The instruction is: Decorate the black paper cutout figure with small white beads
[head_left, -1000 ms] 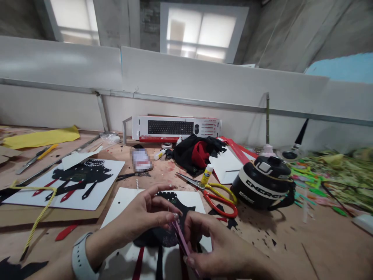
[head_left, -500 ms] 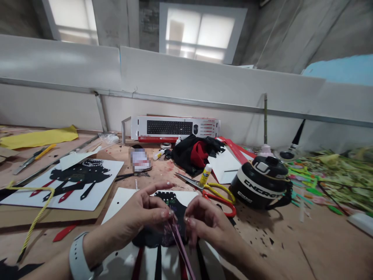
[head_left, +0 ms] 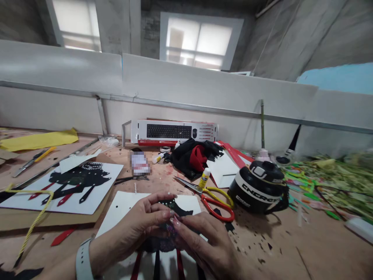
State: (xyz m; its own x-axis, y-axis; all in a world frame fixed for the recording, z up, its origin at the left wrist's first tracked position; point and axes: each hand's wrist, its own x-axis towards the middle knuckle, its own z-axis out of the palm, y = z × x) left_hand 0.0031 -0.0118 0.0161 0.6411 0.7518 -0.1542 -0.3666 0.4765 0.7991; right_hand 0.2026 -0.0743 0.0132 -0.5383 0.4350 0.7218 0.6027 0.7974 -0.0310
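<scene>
A white card (head_left: pixel 119 208) with a black paper cut-out (head_left: pixel 179 208) and red strips lies on the wooden table in front of me. My left hand (head_left: pixel 140 225) and my right hand (head_left: pixel 201 239) meet over the cut-out, fingertips pinched together on a small glittery piece at its middle. The pink strip from before is not in sight. A grey watch strap sits on my left wrist.
Red and yellow scissors (head_left: pixel 217 200), a glue stick (head_left: pixel 204 177) and a black jug (head_left: pixel 258 186) stand to the right. A second finished cut-out card (head_left: pixel 75 181) and yellow cord (head_left: pixel 32 221) lie left. A keyboard box (head_left: pixel 175 132) and black-red cloth (head_left: pixel 194 155) sit behind.
My hands have come closer together over the cut-out. The pink strip held between them earlier is no longer visible.
</scene>
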